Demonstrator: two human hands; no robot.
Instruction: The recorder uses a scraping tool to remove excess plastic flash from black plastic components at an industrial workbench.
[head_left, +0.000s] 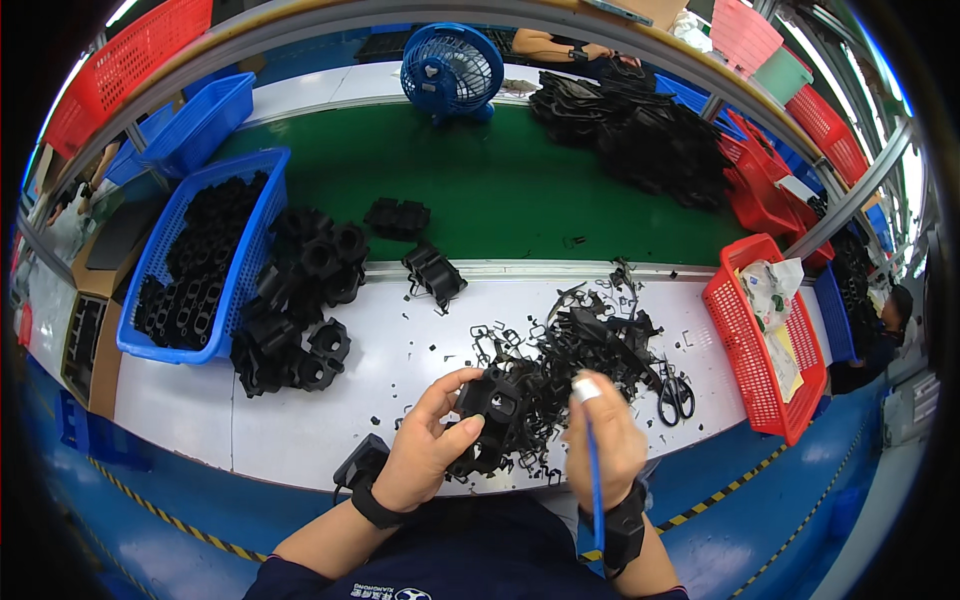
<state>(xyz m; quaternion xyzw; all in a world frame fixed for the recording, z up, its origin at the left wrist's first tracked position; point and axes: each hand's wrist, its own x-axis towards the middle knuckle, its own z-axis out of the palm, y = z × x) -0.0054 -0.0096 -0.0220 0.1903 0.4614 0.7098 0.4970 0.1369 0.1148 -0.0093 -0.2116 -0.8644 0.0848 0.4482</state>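
Above white bench (180, 420), holding black part (482, 398) (probably light, stiff; best taken by outer walls) between thumb and fingers of left hand (420, 455); gripping blue tool (597, 480) within curled fingers of right hand (612, 445).

Left of the one pair of scissors (675, 393) are one left hand (425, 450), one right hand (607, 440), one blue tool (596, 480) and one held black part (490, 408), plus uncountable black scraps (540, 405); farther left, two separate black parts (433, 277), one heap (300, 285) too tangled to count and one filled blue basket (170, 345); just right of the scissors, one red basket (735, 330); beyond them, one blue fan (452, 72) and one pile of black sheets (640, 125)
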